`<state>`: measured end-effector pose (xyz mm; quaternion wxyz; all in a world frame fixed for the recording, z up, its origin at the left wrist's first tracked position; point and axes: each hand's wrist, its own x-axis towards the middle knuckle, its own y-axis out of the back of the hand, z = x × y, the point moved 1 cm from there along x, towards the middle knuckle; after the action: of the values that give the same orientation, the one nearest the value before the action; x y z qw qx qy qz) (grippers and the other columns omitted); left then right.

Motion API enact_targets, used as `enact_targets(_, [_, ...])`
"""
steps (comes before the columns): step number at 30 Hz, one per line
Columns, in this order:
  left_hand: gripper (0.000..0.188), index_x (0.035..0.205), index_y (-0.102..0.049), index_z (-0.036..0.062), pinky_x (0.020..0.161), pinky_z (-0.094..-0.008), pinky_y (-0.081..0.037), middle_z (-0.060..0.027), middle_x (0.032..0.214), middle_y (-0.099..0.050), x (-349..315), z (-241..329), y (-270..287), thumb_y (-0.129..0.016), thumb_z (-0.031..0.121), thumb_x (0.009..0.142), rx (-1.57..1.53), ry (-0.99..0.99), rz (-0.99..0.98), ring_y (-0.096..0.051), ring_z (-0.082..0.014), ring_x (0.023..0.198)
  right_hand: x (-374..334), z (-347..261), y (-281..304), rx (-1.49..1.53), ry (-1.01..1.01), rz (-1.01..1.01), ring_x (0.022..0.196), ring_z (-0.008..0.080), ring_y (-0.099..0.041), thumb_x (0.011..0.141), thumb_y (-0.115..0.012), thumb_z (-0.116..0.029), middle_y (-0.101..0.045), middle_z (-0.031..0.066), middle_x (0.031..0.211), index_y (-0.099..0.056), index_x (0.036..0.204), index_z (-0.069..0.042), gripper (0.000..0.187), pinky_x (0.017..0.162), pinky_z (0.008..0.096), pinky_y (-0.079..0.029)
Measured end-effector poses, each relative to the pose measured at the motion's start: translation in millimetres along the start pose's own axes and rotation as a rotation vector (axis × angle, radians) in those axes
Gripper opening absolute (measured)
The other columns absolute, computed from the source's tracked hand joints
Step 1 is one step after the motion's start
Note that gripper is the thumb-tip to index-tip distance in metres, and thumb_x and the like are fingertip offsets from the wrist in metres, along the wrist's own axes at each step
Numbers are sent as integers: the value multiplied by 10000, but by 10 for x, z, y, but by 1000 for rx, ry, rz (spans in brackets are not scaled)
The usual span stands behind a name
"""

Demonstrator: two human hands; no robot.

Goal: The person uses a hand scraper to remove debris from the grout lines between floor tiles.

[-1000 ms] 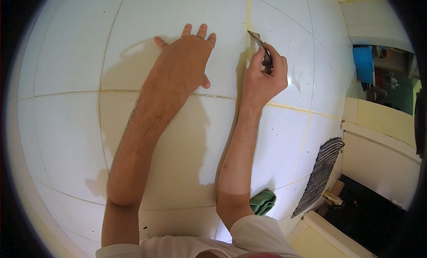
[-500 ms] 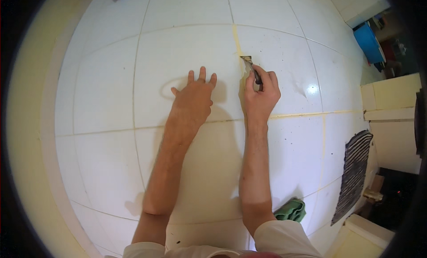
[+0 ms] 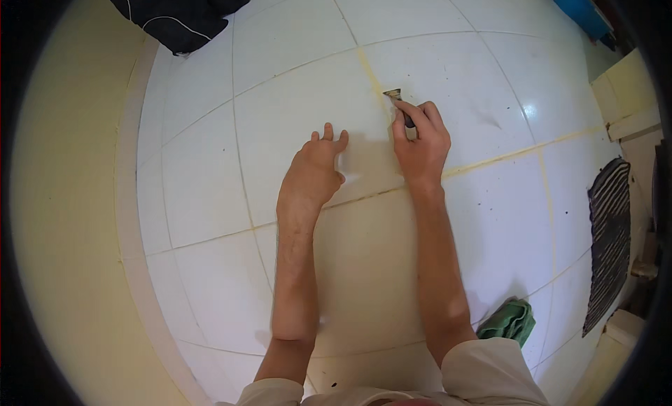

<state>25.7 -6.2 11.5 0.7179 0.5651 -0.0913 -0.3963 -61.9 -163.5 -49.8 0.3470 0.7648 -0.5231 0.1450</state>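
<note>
My right hand (image 3: 425, 150) grips a small putty knife (image 3: 393, 94) with a dark handle and a smudged, flared blade. The blade's left corner lies at a yellow-filled joint (image 3: 370, 71) between white floor tiles. Whether its edge presses on the tile I cannot tell. To the left of it, my left hand (image 3: 311, 171) holds nothing. Its back faces up and its fingers are apart over a white tile (image 3: 287, 126); some of its fingers are hidden behind the hand.
Black cloth (image 3: 175, 17) with white piping lies at the far left, by a cream wall (image 3: 70, 196). A folded green cloth (image 3: 509, 322) sits near my right elbow. Along the right are a black-and-grey striped mat (image 3: 607, 238) and a blue basin (image 3: 579, 12). Dark specks dot the tiles.
The view has turned, bringing more of the black cloth into sight. My left hand's fingers are less spread than before. The putty knife stays in my right hand beside the same joint.
</note>
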Motion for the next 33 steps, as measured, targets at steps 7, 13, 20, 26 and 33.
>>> enact_targets(7, [833, 1450, -555, 174, 1112, -450, -479, -155, 1540, -455, 40, -12, -27, -808, -31, 683, -11, -61, 21, -431, -361, 1437, -9, 56, -8, 25, 8, 10, 687, 185, -662, 807, -752, -20, -602, 22, 831, -750, 984, -95, 193, 560, 325, -533])
enact_targets(13, [845, 1448, -561, 175, 1119, -455, -464, -174, 1535, -452, 3, 60, 40, -808, -32, 668, 18, -45, 13, -418, -382, 1439, -3, 32, -16, 15, 29, 36, 679, 201, -663, 782, -763, -27, -605, 28, 826, -750, 972, -90, 200, 569, 341, -538])
enact_targets(20, [856, 1440, -571, 168, 1131, -432, -460, -187, 1537, -442, 21, 65, 23, -812, -45, 646, 8, -51, 22, -421, -373, 1437, -22, 86, -15, 38, -17, 11, 660, 222, -655, 771, -758, -30, -620, 37, 810, -756, 959, -88, 197, 570, 345, -535])
enact_targets(26, [848, 1436, -576, 166, 1138, -428, -452, -185, 1530, -450, 39, 68, 40, -823, -23, 647, 24, -67, 25, -435, -371, 1430, -43, 78, -32, 62, 15, 45, 653, 218, -655, 759, -763, -30, -620, 34, 812, -758, 949, -91, 200, 560, 346, -532])
enact_targets(33, [850, 1438, -576, 162, 1136, -421, -450, -192, 1521, -463, 30, 34, 33, -812, -21, 643, 26, -79, 26, -454, -375, 1417, -43, 56, -34, 47, 13, 24, 653, 214, -652, 770, -760, -29, -618, 30, 823, -759, 946, -94, 188, 564, 346, -533])
